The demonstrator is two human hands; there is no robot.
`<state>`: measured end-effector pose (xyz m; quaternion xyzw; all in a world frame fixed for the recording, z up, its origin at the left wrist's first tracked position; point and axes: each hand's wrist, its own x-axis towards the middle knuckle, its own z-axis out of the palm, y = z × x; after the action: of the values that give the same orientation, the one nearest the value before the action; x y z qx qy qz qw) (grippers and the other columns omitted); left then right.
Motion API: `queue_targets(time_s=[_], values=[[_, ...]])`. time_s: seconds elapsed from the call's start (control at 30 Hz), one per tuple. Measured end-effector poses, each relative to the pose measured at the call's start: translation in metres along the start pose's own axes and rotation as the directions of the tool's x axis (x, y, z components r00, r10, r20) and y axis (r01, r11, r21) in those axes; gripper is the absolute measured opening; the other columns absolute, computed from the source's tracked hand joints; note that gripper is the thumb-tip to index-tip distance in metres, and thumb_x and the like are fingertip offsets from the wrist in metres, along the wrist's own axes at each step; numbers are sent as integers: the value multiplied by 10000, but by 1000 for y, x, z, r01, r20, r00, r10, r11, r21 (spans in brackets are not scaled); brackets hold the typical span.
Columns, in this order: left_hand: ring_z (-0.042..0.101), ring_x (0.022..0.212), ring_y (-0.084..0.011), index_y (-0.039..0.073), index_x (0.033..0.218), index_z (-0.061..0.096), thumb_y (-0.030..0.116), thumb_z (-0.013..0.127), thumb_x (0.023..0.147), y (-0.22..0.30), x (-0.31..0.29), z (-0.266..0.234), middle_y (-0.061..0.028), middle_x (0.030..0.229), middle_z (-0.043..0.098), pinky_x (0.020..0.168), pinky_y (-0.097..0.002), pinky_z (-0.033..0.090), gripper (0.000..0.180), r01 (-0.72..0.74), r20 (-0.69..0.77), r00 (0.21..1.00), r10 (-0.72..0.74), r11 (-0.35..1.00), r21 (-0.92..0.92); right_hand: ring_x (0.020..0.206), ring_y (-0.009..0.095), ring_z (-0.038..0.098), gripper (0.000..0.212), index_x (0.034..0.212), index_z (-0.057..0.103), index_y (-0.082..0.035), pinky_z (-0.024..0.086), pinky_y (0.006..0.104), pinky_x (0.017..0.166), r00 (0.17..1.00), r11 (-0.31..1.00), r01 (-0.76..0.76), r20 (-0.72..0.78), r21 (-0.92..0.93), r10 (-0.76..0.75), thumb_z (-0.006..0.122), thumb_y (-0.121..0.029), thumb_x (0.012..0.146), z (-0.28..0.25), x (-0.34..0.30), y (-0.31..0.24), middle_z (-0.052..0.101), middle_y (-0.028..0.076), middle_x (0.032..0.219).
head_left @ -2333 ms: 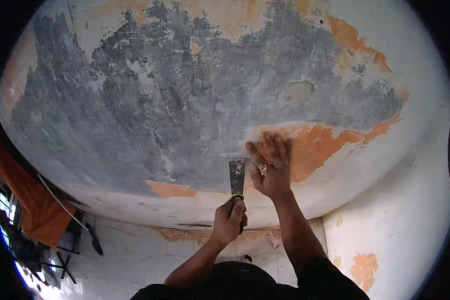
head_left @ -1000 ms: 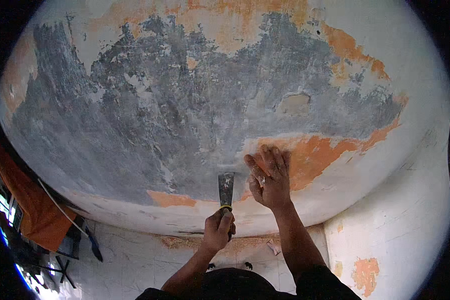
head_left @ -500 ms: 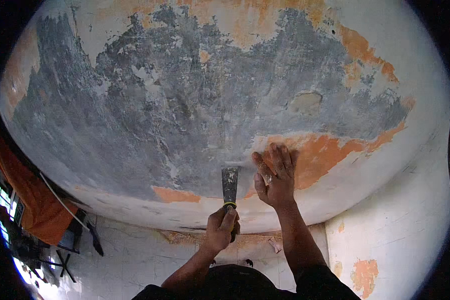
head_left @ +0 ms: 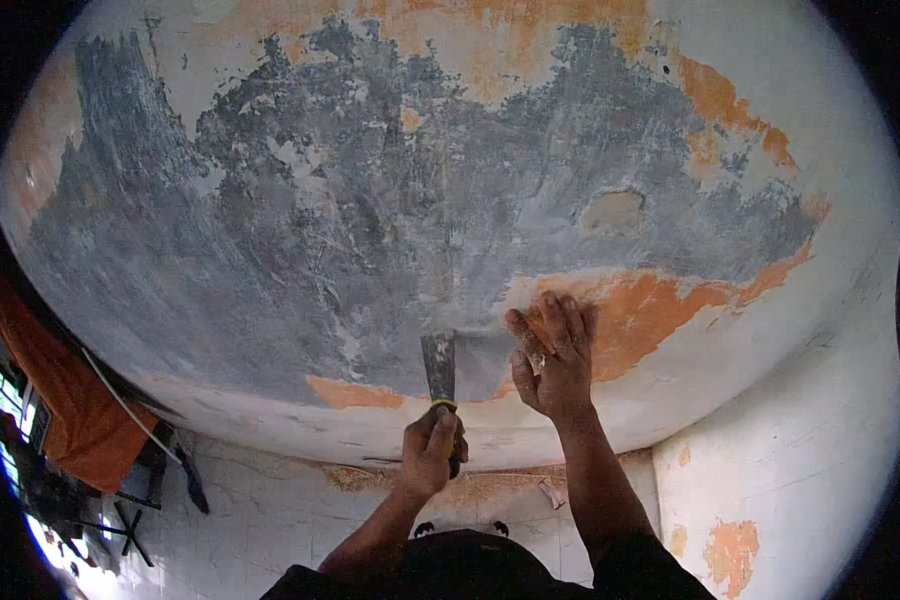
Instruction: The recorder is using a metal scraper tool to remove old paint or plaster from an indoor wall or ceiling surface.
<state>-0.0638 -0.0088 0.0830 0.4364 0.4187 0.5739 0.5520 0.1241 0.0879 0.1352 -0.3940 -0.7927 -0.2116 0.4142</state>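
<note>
My left hand (head_left: 429, 452) is wrapped round the handle of a scraper (head_left: 437, 368). The scraper has a narrow dark blade, flecked with white, and a yellow band above the grip. Its blade edge meets the grey bared area (head_left: 370, 220) of a broad painted surface, and the tool leans slightly left. To the right, my right hand (head_left: 558, 365) lies with fingers spread against an orange patch (head_left: 642, 318) of the same surface. White dust shows on its fingers, and nothing is held in it.
Pale paint with ragged edges borders the grey area, with a small orange strip (head_left: 355, 392) left of the scraper. Orange-brown cloth (head_left: 65, 385) hangs at the far left, beside a thin pale pole (head_left: 125, 405). A white wall (head_left: 780, 470) with flaked spots stands on the right.
The scraper and my left hand have shifted a little left, and the blade now tilts left. My right hand stays almost in place.
</note>
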Motion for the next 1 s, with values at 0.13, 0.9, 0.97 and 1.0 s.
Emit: queue_targets(time_s=[0.13,0.9,0.97,1.0], values=[[513,544,-112,20,810,504,318,482,986,15,4,-5,-31,654,476,490,-300,432,347,18,-21,1000,-17,1000,12,1345,347,320,500,1324,553,-244,151,572,1115,999,1000,1,-50,-21,-2,555,-241,823,11,-2,0,368,103,1470],[518,473,-118,3,816,546,317,453,986,-32,16,11,-54,564,566,467,-294,415,369,-83,84,995,58,938,337,1349,362,312,466,1309,562,-270,173,569,1112,1000,998,-22,-6,-55,21,603,-370,855,10,-2,-10,326,139,1484],[520,468,-120,-2,821,545,333,455,985,-12,13,21,-61,562,565,463,-291,414,384,-70,56,997,56,953,293,1330,346,350,501,1316,550,-289,197,560,1110,1000,997,-28,-14,-70,27,639,-354,827,7,-5,-6,349,128,1473],[509,465,-118,-1,831,544,327,460,985,-3,17,21,-59,561,558,458,-287,407,372,-94,98,993,68,951,296,1347,364,317,489,1322,545,-246,181,576,1109,999,999,-32,27,-35,33,613,-361,851,4,-6,-5,323,139,1483]])
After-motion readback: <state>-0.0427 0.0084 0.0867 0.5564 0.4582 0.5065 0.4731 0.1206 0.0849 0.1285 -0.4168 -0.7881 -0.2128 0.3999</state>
